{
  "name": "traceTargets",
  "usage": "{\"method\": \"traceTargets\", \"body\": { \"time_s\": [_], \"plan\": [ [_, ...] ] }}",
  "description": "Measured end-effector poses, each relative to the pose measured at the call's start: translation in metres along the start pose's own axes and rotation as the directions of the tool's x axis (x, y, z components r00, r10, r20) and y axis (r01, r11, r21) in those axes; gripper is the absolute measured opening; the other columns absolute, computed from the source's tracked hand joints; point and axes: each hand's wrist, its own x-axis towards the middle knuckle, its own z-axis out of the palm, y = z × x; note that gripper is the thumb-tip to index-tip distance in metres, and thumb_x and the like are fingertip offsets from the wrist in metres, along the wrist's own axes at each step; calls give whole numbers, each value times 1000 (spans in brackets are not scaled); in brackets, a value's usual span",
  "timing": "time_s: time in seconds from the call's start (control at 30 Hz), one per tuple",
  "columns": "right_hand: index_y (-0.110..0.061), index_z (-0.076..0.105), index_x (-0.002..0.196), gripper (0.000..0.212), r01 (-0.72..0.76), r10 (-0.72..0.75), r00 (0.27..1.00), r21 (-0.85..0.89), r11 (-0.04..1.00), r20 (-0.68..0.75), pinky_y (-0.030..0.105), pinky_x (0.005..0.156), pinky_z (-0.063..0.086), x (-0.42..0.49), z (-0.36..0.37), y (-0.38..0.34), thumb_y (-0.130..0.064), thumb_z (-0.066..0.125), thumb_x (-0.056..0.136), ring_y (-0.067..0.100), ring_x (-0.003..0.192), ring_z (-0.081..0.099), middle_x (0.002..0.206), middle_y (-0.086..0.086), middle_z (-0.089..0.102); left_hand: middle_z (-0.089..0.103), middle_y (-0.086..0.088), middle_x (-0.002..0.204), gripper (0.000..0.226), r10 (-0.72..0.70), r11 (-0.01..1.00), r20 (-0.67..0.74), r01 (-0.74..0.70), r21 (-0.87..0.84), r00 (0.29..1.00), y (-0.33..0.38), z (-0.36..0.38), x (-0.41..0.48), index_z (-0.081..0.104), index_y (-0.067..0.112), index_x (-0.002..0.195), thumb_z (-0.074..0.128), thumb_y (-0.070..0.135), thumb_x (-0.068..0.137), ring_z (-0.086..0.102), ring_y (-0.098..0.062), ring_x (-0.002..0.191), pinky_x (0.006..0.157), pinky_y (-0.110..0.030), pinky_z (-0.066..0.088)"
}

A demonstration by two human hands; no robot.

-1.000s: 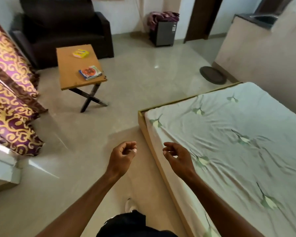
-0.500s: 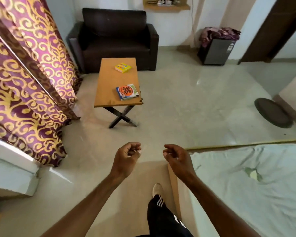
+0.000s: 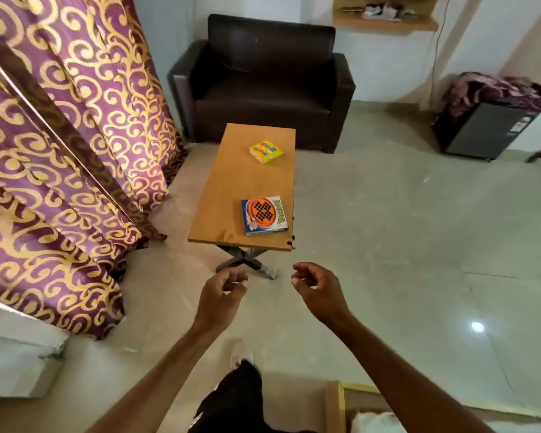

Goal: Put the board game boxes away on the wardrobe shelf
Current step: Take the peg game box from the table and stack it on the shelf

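Both arms reached forward, the left hand (image 3: 221,293) and right hand (image 3: 316,289) with fingers loosely curled, holding nothing. The blue box (image 3: 264,215) lay on the desk (image 3: 228,195) just beyond them, the yellow box (image 3: 266,151) farther back.

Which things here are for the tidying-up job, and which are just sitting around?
For the job:
yellow game box
blue and orange game box
left hand and right hand, both holding nothing

Just there:
wooden table under the boxes
dark armchair
purple curtain
small fridge
wall shelf
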Motion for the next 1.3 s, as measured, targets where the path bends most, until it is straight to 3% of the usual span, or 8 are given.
{"method": "traceTargets", "body": {
  "time_s": [0.2, 0.37, 0.47, 0.63, 0.77, 0.87, 1.07, 1.3],
  "plan": [
    [-17, 69, 110, 24, -132, 133, 991, 24, 991, -17, 2, 65, 44, 185, 60, 16, -19, 67, 86, 6, 86, 67, 96, -4, 72, 71, 8, 97, 21, -47, 996, 69, 41, 82, 997, -19, 10, 206, 68, 23, 101, 65, 9, 86, 67, -3, 87, 70, -15, 51],
    [-12, 70, 106, 24, -382, 387, 920, 83, 921, -66, 24, 75, 53, 335, 121, 53, -13, 67, 82, 15, 89, 67, 96, 0, 72, 69, 1, 112, 27, -190, 920, 259, 79, 384, 947, -58, 33, 379, 65, 24, 111, 61, 13, 87, 64, -9, 92, 73, -21, 51],
    [-11, 67, 112, 31, -566, 577, 816, 150, 811, -39, 17, 63, 43, 407, 153, 82, -10, 63, 81, 15, 88, 61, 98, 1, 67, 64, -1, 127, 43, -277, 803, 368, 4, 595, 888, -87, 49, 468, 59, 19, 126, 60, 19, 83, 60, -17, 111, 92, -34, 52],
    [-17, 67, 109, 31, -740, 754, 656, 166, 652, -36, 30, 73, 47, 484, 195, 142, -15, 70, 77, 23, 93, 61, 99, 3, 65, 47, -8, 141, 69, -329, 604, 489, -218, 767, 808, -128, 84, 581, 39, 21, 142, 65, 27, 78, 44, -28, 128, 102, -43, 42],
    [-27, 64, 91, 26, -812, 840, 535, 218, 541, -91, 32, 75, 52, 511, 218, 182, -17, 73, 68, 28, 105, 58, 105, 10, 66, 24, -9, 156, 93, -360, 576, 549, -283, 767, 754, -153, 113, 646, 22, 15, 150, 71, 33, 73, 25, -32, 142, 113, -49, 26],
    [-30, 61, 85, 25, -835, 893, 433, 318, 449, -123, 26, 56, 46, 517, 224, 189, -20, 71, 64, 30, 98, 63, 107, 10, 64, 27, -9, 156, 96, -459, 584, 575, -257, 770, 678, -167, 131, 671, 13, 19, 154, 67, 28, 75, 27, -32, 141, 113, -49, 24],
    [-19, 65, 97, 31, -787, 874, 461, 384, 482, -152, 30, 57, 56, 523, 224, 185, -11, 70, 67, 21, 93, 68, 101, 3, 71, 37, -10, 140, 82, -565, 656, 539, -56, 752, 624, -172, 131, 671, 28, 25, 150, 65, 27, 77, 34, -31, 130, 105, -46, 38],
    [-24, 61, 95, 35, -686, 732, 664, 265, 677, -153, 37, 66, 62, 517, 190, 136, -4, 74, 69, 18, 100, 65, 113, 1, 61, 57, -6, 124, 81, -580, 780, 433, 318, 539, 690, -175, 66, 623, 49, 23, 133, 71, 38, 56, 60, -26, 110, 85, -44, 58]
  ]
}}
